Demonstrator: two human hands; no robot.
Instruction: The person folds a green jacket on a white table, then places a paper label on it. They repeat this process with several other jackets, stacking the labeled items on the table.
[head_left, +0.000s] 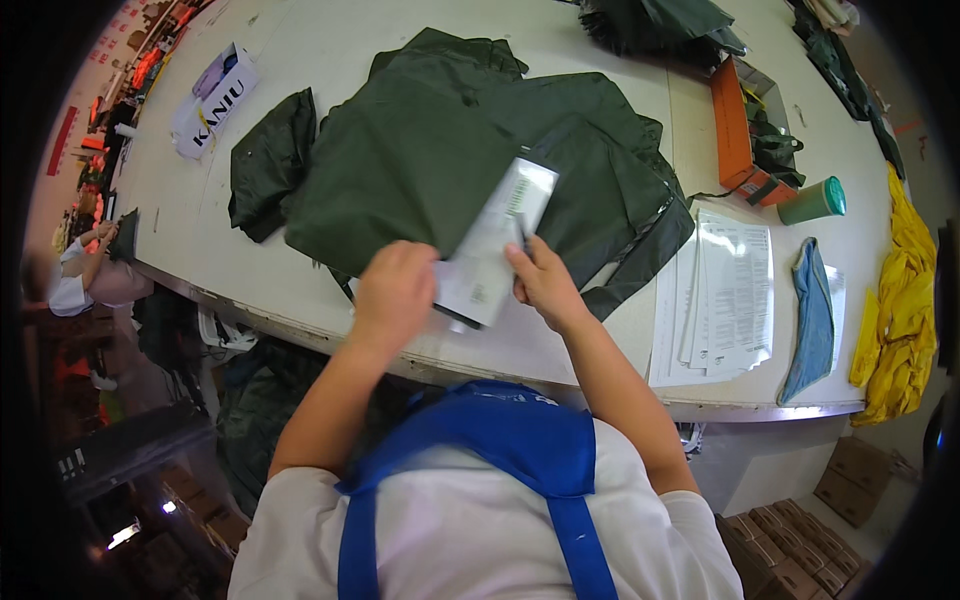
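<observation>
A dark green jacket-like garment lies spread in front of me. On it rests a long white printed card with a black strip at each end, tilted toward the upper right. My left hand, slightly smeared, is closed at the card's lower left edge; what its fingers pinch is hidden. Over the card's right side, my right hand is closed around a thin, dark, pointed tool, whose tip lies over the card. A folded dark green bundle sits left of the garment.
On the white table are a white box, an orange box of dark straps, a green-lidded cup, printed sheets and blue denim. Yellow cloth hangs at the right edge. Another person is far left.
</observation>
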